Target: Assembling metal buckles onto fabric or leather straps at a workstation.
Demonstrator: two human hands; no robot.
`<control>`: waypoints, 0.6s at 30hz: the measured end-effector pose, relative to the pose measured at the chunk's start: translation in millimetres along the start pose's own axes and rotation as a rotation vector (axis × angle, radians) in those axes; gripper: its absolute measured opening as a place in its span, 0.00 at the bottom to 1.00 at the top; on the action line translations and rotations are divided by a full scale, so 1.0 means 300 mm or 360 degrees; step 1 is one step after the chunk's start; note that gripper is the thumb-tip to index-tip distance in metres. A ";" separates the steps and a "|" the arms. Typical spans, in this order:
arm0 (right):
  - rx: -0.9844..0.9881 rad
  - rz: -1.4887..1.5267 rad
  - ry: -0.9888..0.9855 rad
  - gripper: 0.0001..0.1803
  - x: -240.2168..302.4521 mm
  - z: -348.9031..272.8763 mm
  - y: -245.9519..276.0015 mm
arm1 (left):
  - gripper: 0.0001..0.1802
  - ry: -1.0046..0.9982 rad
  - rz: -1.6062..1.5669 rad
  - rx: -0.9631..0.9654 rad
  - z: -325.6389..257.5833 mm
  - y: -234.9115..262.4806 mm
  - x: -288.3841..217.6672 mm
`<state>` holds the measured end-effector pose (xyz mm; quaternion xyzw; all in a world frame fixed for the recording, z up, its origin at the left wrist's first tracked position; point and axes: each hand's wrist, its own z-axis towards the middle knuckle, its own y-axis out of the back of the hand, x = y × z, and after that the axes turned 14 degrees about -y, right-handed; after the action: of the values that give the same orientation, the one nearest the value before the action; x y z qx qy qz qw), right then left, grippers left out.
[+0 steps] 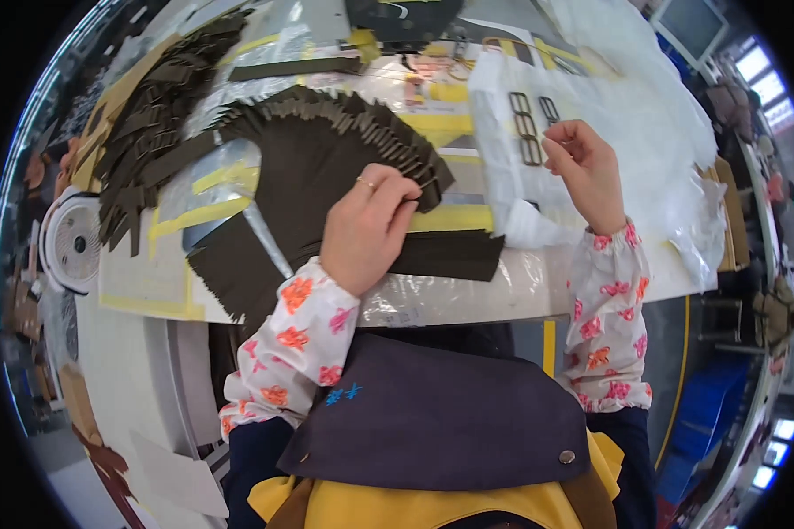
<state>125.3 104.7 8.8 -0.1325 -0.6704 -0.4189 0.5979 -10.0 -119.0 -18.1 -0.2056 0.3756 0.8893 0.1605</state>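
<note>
Dark olive fabric strips (326, 167) lie fanned out in an overlapping row across the middle of the table. At the row's right end my left hand (366, 231) is closed, fingertips pinched together against the strip ends; exactly what lies between them is hidden. To the right, my right hand (587, 176) is raised with thumb and forefinger pinched; anything between them is too small to make out. Just left of it, several dark rectangular slider buckles (527, 130) lie in a column on white plastic sheeting (626, 115). Another such buckle (549, 109) lies close to the right fingertips.
More strips fitted with buckles (154, 123) are heaped at the far left. Yellow tape (454, 218) marks the table. The dark base of a machine (404, 22) stands at the back. A white round fan (71, 242) sits at the left edge. A cardboard box (730, 212) is at the right.
</note>
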 end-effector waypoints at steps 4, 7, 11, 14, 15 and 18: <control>0.0031 -0.0495 -0.0005 0.07 -0.064 -0.041 0.059 | 0.05 -0.0084 0.0125 0.0408 -0.025 -0.009 0.007; 0.0353 -0.0872 -0.0102 0.08 -0.066 -0.102 0.009 | 0.07 -0.0046 0.0025 0.0548 -0.043 0.012 -0.027; 0.0332 -0.1106 0.0072 0.15 -0.119 -0.147 0.023 | 0.15 0.0040 -0.0008 0.0974 -0.045 -0.030 -0.014; 0.0483 -0.0601 -0.0186 0.15 -0.141 -0.185 0.060 | 0.15 -0.0030 -0.0239 0.1044 0.002 -0.065 -0.013; 0.0459 -0.0479 -0.0165 0.13 -0.160 -0.185 0.058 | 0.14 -0.0115 -0.0295 0.1079 0.019 -0.068 -0.012; 0.0436 -0.0471 -0.0150 0.13 -0.121 -0.153 0.037 | 0.10 -0.0021 -0.0203 0.1109 0.025 -0.060 0.003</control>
<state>173.6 90.1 -23.0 0.0304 -0.7604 -0.4005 0.5103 -4.8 -101.2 -24.6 -0.1558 0.6419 0.6972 0.2786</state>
